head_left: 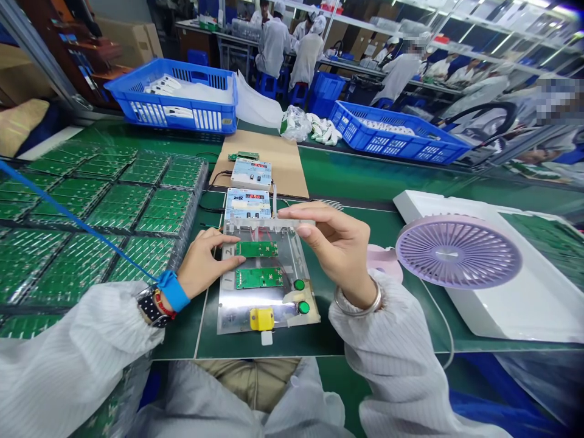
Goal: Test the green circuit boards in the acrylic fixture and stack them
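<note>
In front of me lies a test fixture [235,310] with two green buttons, a yellow catch and two narrow green circuit boards on it. My left hand [203,258] has its thumb and index finger at the left end of the upper circuit board [258,249], along its two long edges. The lower circuit board [259,277] lies untouched. At the fixture's far side, my right hand [335,240] pinches the right end of a clear plastic lid [260,224] between thumb and fingers. Behind the lid are two meters with red digits, the near meter [247,202] and the far meter [252,172].
Trays of green circuit boards [123,207] fill the left side. A purple fan [458,250] and a white foam tray [493,310] stand at right. Blue baskets, the left basket [182,115] and right basket [401,143], line the back. People in white work beyond.
</note>
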The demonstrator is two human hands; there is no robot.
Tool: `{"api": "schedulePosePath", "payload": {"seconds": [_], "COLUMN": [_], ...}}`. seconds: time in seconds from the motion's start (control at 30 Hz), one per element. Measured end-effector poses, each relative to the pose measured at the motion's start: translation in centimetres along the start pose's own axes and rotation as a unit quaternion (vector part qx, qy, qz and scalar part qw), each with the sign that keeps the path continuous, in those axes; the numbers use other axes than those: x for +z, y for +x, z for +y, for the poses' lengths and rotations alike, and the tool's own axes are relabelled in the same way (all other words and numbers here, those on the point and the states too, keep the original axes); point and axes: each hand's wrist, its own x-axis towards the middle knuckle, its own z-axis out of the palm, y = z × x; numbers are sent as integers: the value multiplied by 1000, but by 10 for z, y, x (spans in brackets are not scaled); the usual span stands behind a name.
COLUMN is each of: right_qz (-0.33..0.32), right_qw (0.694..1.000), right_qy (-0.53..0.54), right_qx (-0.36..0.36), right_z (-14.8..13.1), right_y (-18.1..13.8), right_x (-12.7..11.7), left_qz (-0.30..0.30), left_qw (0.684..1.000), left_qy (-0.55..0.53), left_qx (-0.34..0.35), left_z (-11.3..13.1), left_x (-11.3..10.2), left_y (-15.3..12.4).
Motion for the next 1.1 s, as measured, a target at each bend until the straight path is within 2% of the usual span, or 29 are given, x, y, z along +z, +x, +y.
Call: {"api": "schedulePosePath", "payload": {"seconds": [0.33, 0.47, 0.67, 0.87, 1.1], "right_qz": [-22, -39, -136, -157, -148], "right_qw": [999, 995, 967, 941, 935], "right_qy": [2, -59, -188, -265, -291], "right_qx": [-28, -70, -103, -140, -139], "right_z": [-2, 0, 0, 7, 8], "right_y": [-18, -40, -82, -108, -114], "right_x": [0, -1, -3, 4, 9], "left_qz": [11, 38, 51, 32, 31], "left_qw": [999, 990, 978, 977, 977], "left_qy": [-33, -116, -174, -181, -176], "left_qx": [-21, -73, -102, -109, -113], "left_z": [0, -2, -6, -7, -6], "left_x": [-3, -7, -4, -2, -2], "left_y": [-2, 0, 3, 2, 1]}}
